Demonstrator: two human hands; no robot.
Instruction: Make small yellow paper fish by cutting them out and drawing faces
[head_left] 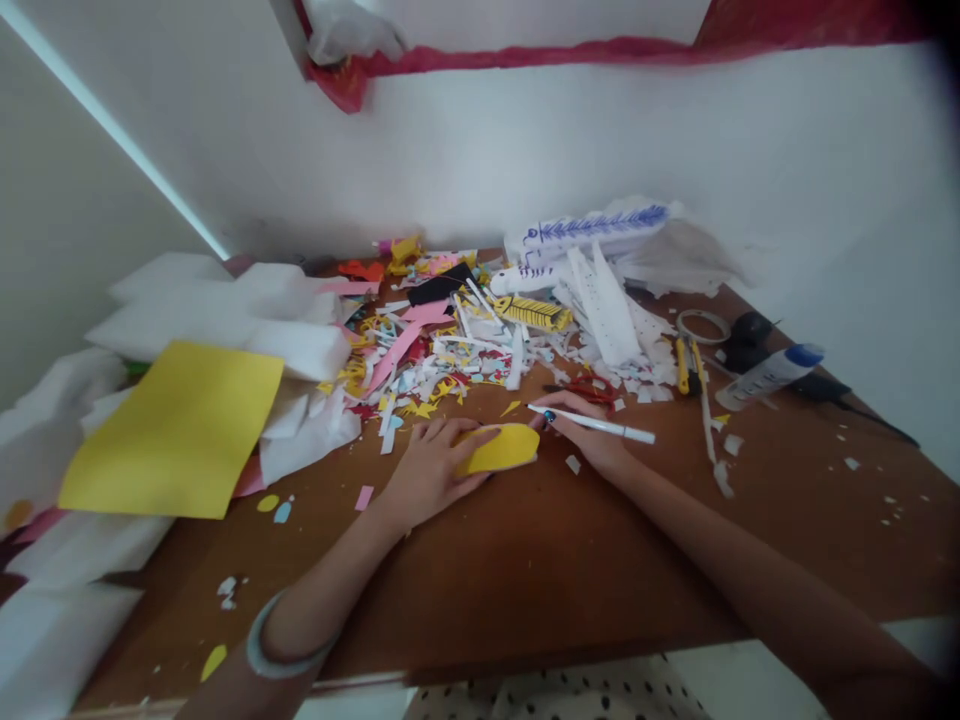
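You are finding no readable words here: the white roll [592, 228] is showing blue pen marks and the yellow strip [531, 313] black marks, perhaps writing, too blurred to read.

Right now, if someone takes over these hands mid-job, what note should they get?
Left hand: flat on the table, fingers pinning the yellow cutout from its left edge.
Right hand: holds the white pen, tip at the cutout's upper right edge.
Things: cutout lies on bare brown table, just in front of the scrap pile. Yellow sheet far left; glue tube and tape roll to the right.
Done: the shape is cut out.
Left: no pen marks show on the cutout; any drawing on it looks not yet done.
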